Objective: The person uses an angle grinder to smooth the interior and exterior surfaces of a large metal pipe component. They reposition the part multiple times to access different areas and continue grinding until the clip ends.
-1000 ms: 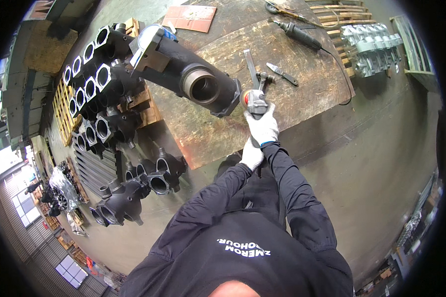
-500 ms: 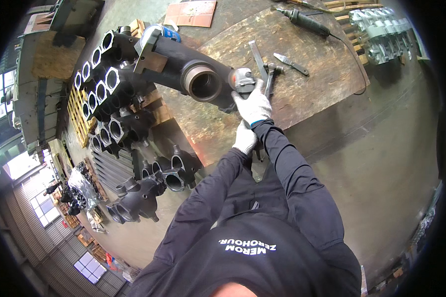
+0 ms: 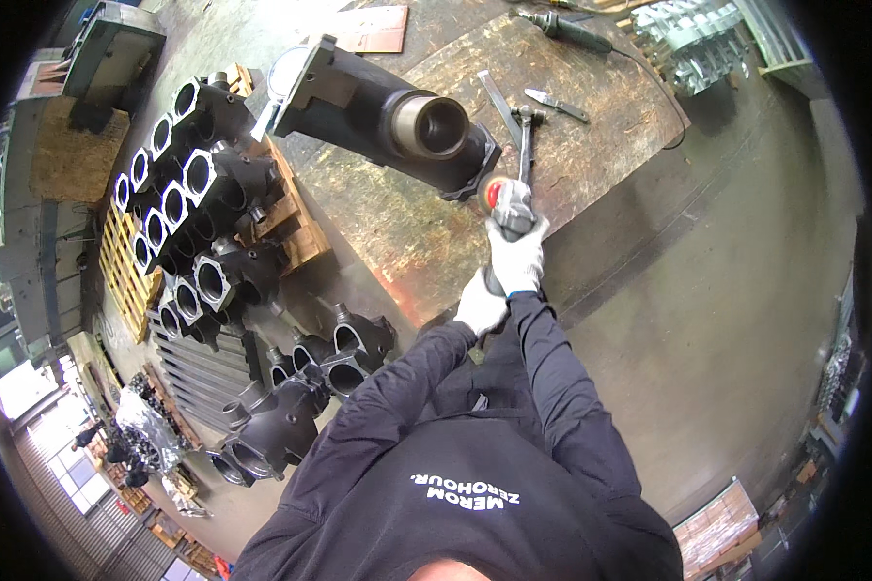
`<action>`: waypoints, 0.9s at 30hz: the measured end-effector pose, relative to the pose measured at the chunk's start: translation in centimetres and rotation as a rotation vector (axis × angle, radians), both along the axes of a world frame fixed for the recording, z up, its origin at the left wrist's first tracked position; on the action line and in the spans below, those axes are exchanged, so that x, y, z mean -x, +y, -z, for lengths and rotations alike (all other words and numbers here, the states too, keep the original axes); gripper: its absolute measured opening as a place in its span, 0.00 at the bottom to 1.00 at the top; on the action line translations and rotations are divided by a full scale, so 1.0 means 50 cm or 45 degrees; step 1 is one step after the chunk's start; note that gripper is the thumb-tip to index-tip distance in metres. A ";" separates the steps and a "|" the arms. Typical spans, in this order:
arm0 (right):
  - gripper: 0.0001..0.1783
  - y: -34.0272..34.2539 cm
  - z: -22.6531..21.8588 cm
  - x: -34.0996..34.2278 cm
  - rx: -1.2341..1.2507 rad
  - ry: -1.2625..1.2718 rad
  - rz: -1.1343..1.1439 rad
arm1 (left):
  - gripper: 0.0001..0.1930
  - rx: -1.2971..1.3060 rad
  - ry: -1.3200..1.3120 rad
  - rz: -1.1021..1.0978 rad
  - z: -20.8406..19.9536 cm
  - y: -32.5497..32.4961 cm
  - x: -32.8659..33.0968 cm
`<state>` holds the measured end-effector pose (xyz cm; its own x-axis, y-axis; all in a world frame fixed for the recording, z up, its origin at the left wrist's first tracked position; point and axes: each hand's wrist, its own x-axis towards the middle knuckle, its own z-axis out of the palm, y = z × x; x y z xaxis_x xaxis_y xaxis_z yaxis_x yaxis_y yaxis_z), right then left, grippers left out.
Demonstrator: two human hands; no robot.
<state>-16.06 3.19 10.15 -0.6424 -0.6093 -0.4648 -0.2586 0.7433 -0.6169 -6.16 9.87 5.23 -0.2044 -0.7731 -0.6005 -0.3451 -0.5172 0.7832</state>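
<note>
Visibly gripping a grinder (image 3: 514, 211) with both fabric-gloved hands: right hand (image 3: 519, 259) just behind the red-centred disc (image 3: 495, 194), left hand (image 3: 481, 305) lower on the body. Held by the scarred wooden tabletop (image 3: 601, 136), near a matte black, tubular casting (image 3: 354, 111); impossible to tell if touching. Wearing a dark shirt (image 3: 378, 523) with white block lettering (image 3: 465, 492).

Wide fisheye view from the left camera on the wearer's head, looking steeply down past the dark shirt (image 3: 465, 441), close and large at bottom centre. Left hand (image 3: 482, 304) and right hand (image 3: 519, 257) sit mid-frame at arm's reach; the worktable (image 3: 601, 145) lies beyond, upper centre. Straight edges bend toward black corners.
</note>
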 end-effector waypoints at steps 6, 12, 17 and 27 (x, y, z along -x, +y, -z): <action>0.49 0.081 -0.085 -0.018 0.464 0.032 0.105 | 0.44 -0.052 -0.042 0.172 -0.169 0.039 -0.029; 0.45 0.032 -0.158 -0.031 0.600 0.059 -0.029 | 0.44 0.167 -0.023 0.019 -0.201 0.007 -0.028; 0.49 -0.042 -0.164 -0.061 0.578 -0.100 -0.124 | 0.35 0.230 -0.193 -0.122 -0.197 -0.036 -0.041; 0.50 -0.085 -0.172 -0.096 0.617 -0.248 -0.241 | 0.21 0.414 -0.014 -0.392 -0.155 -0.057 -0.059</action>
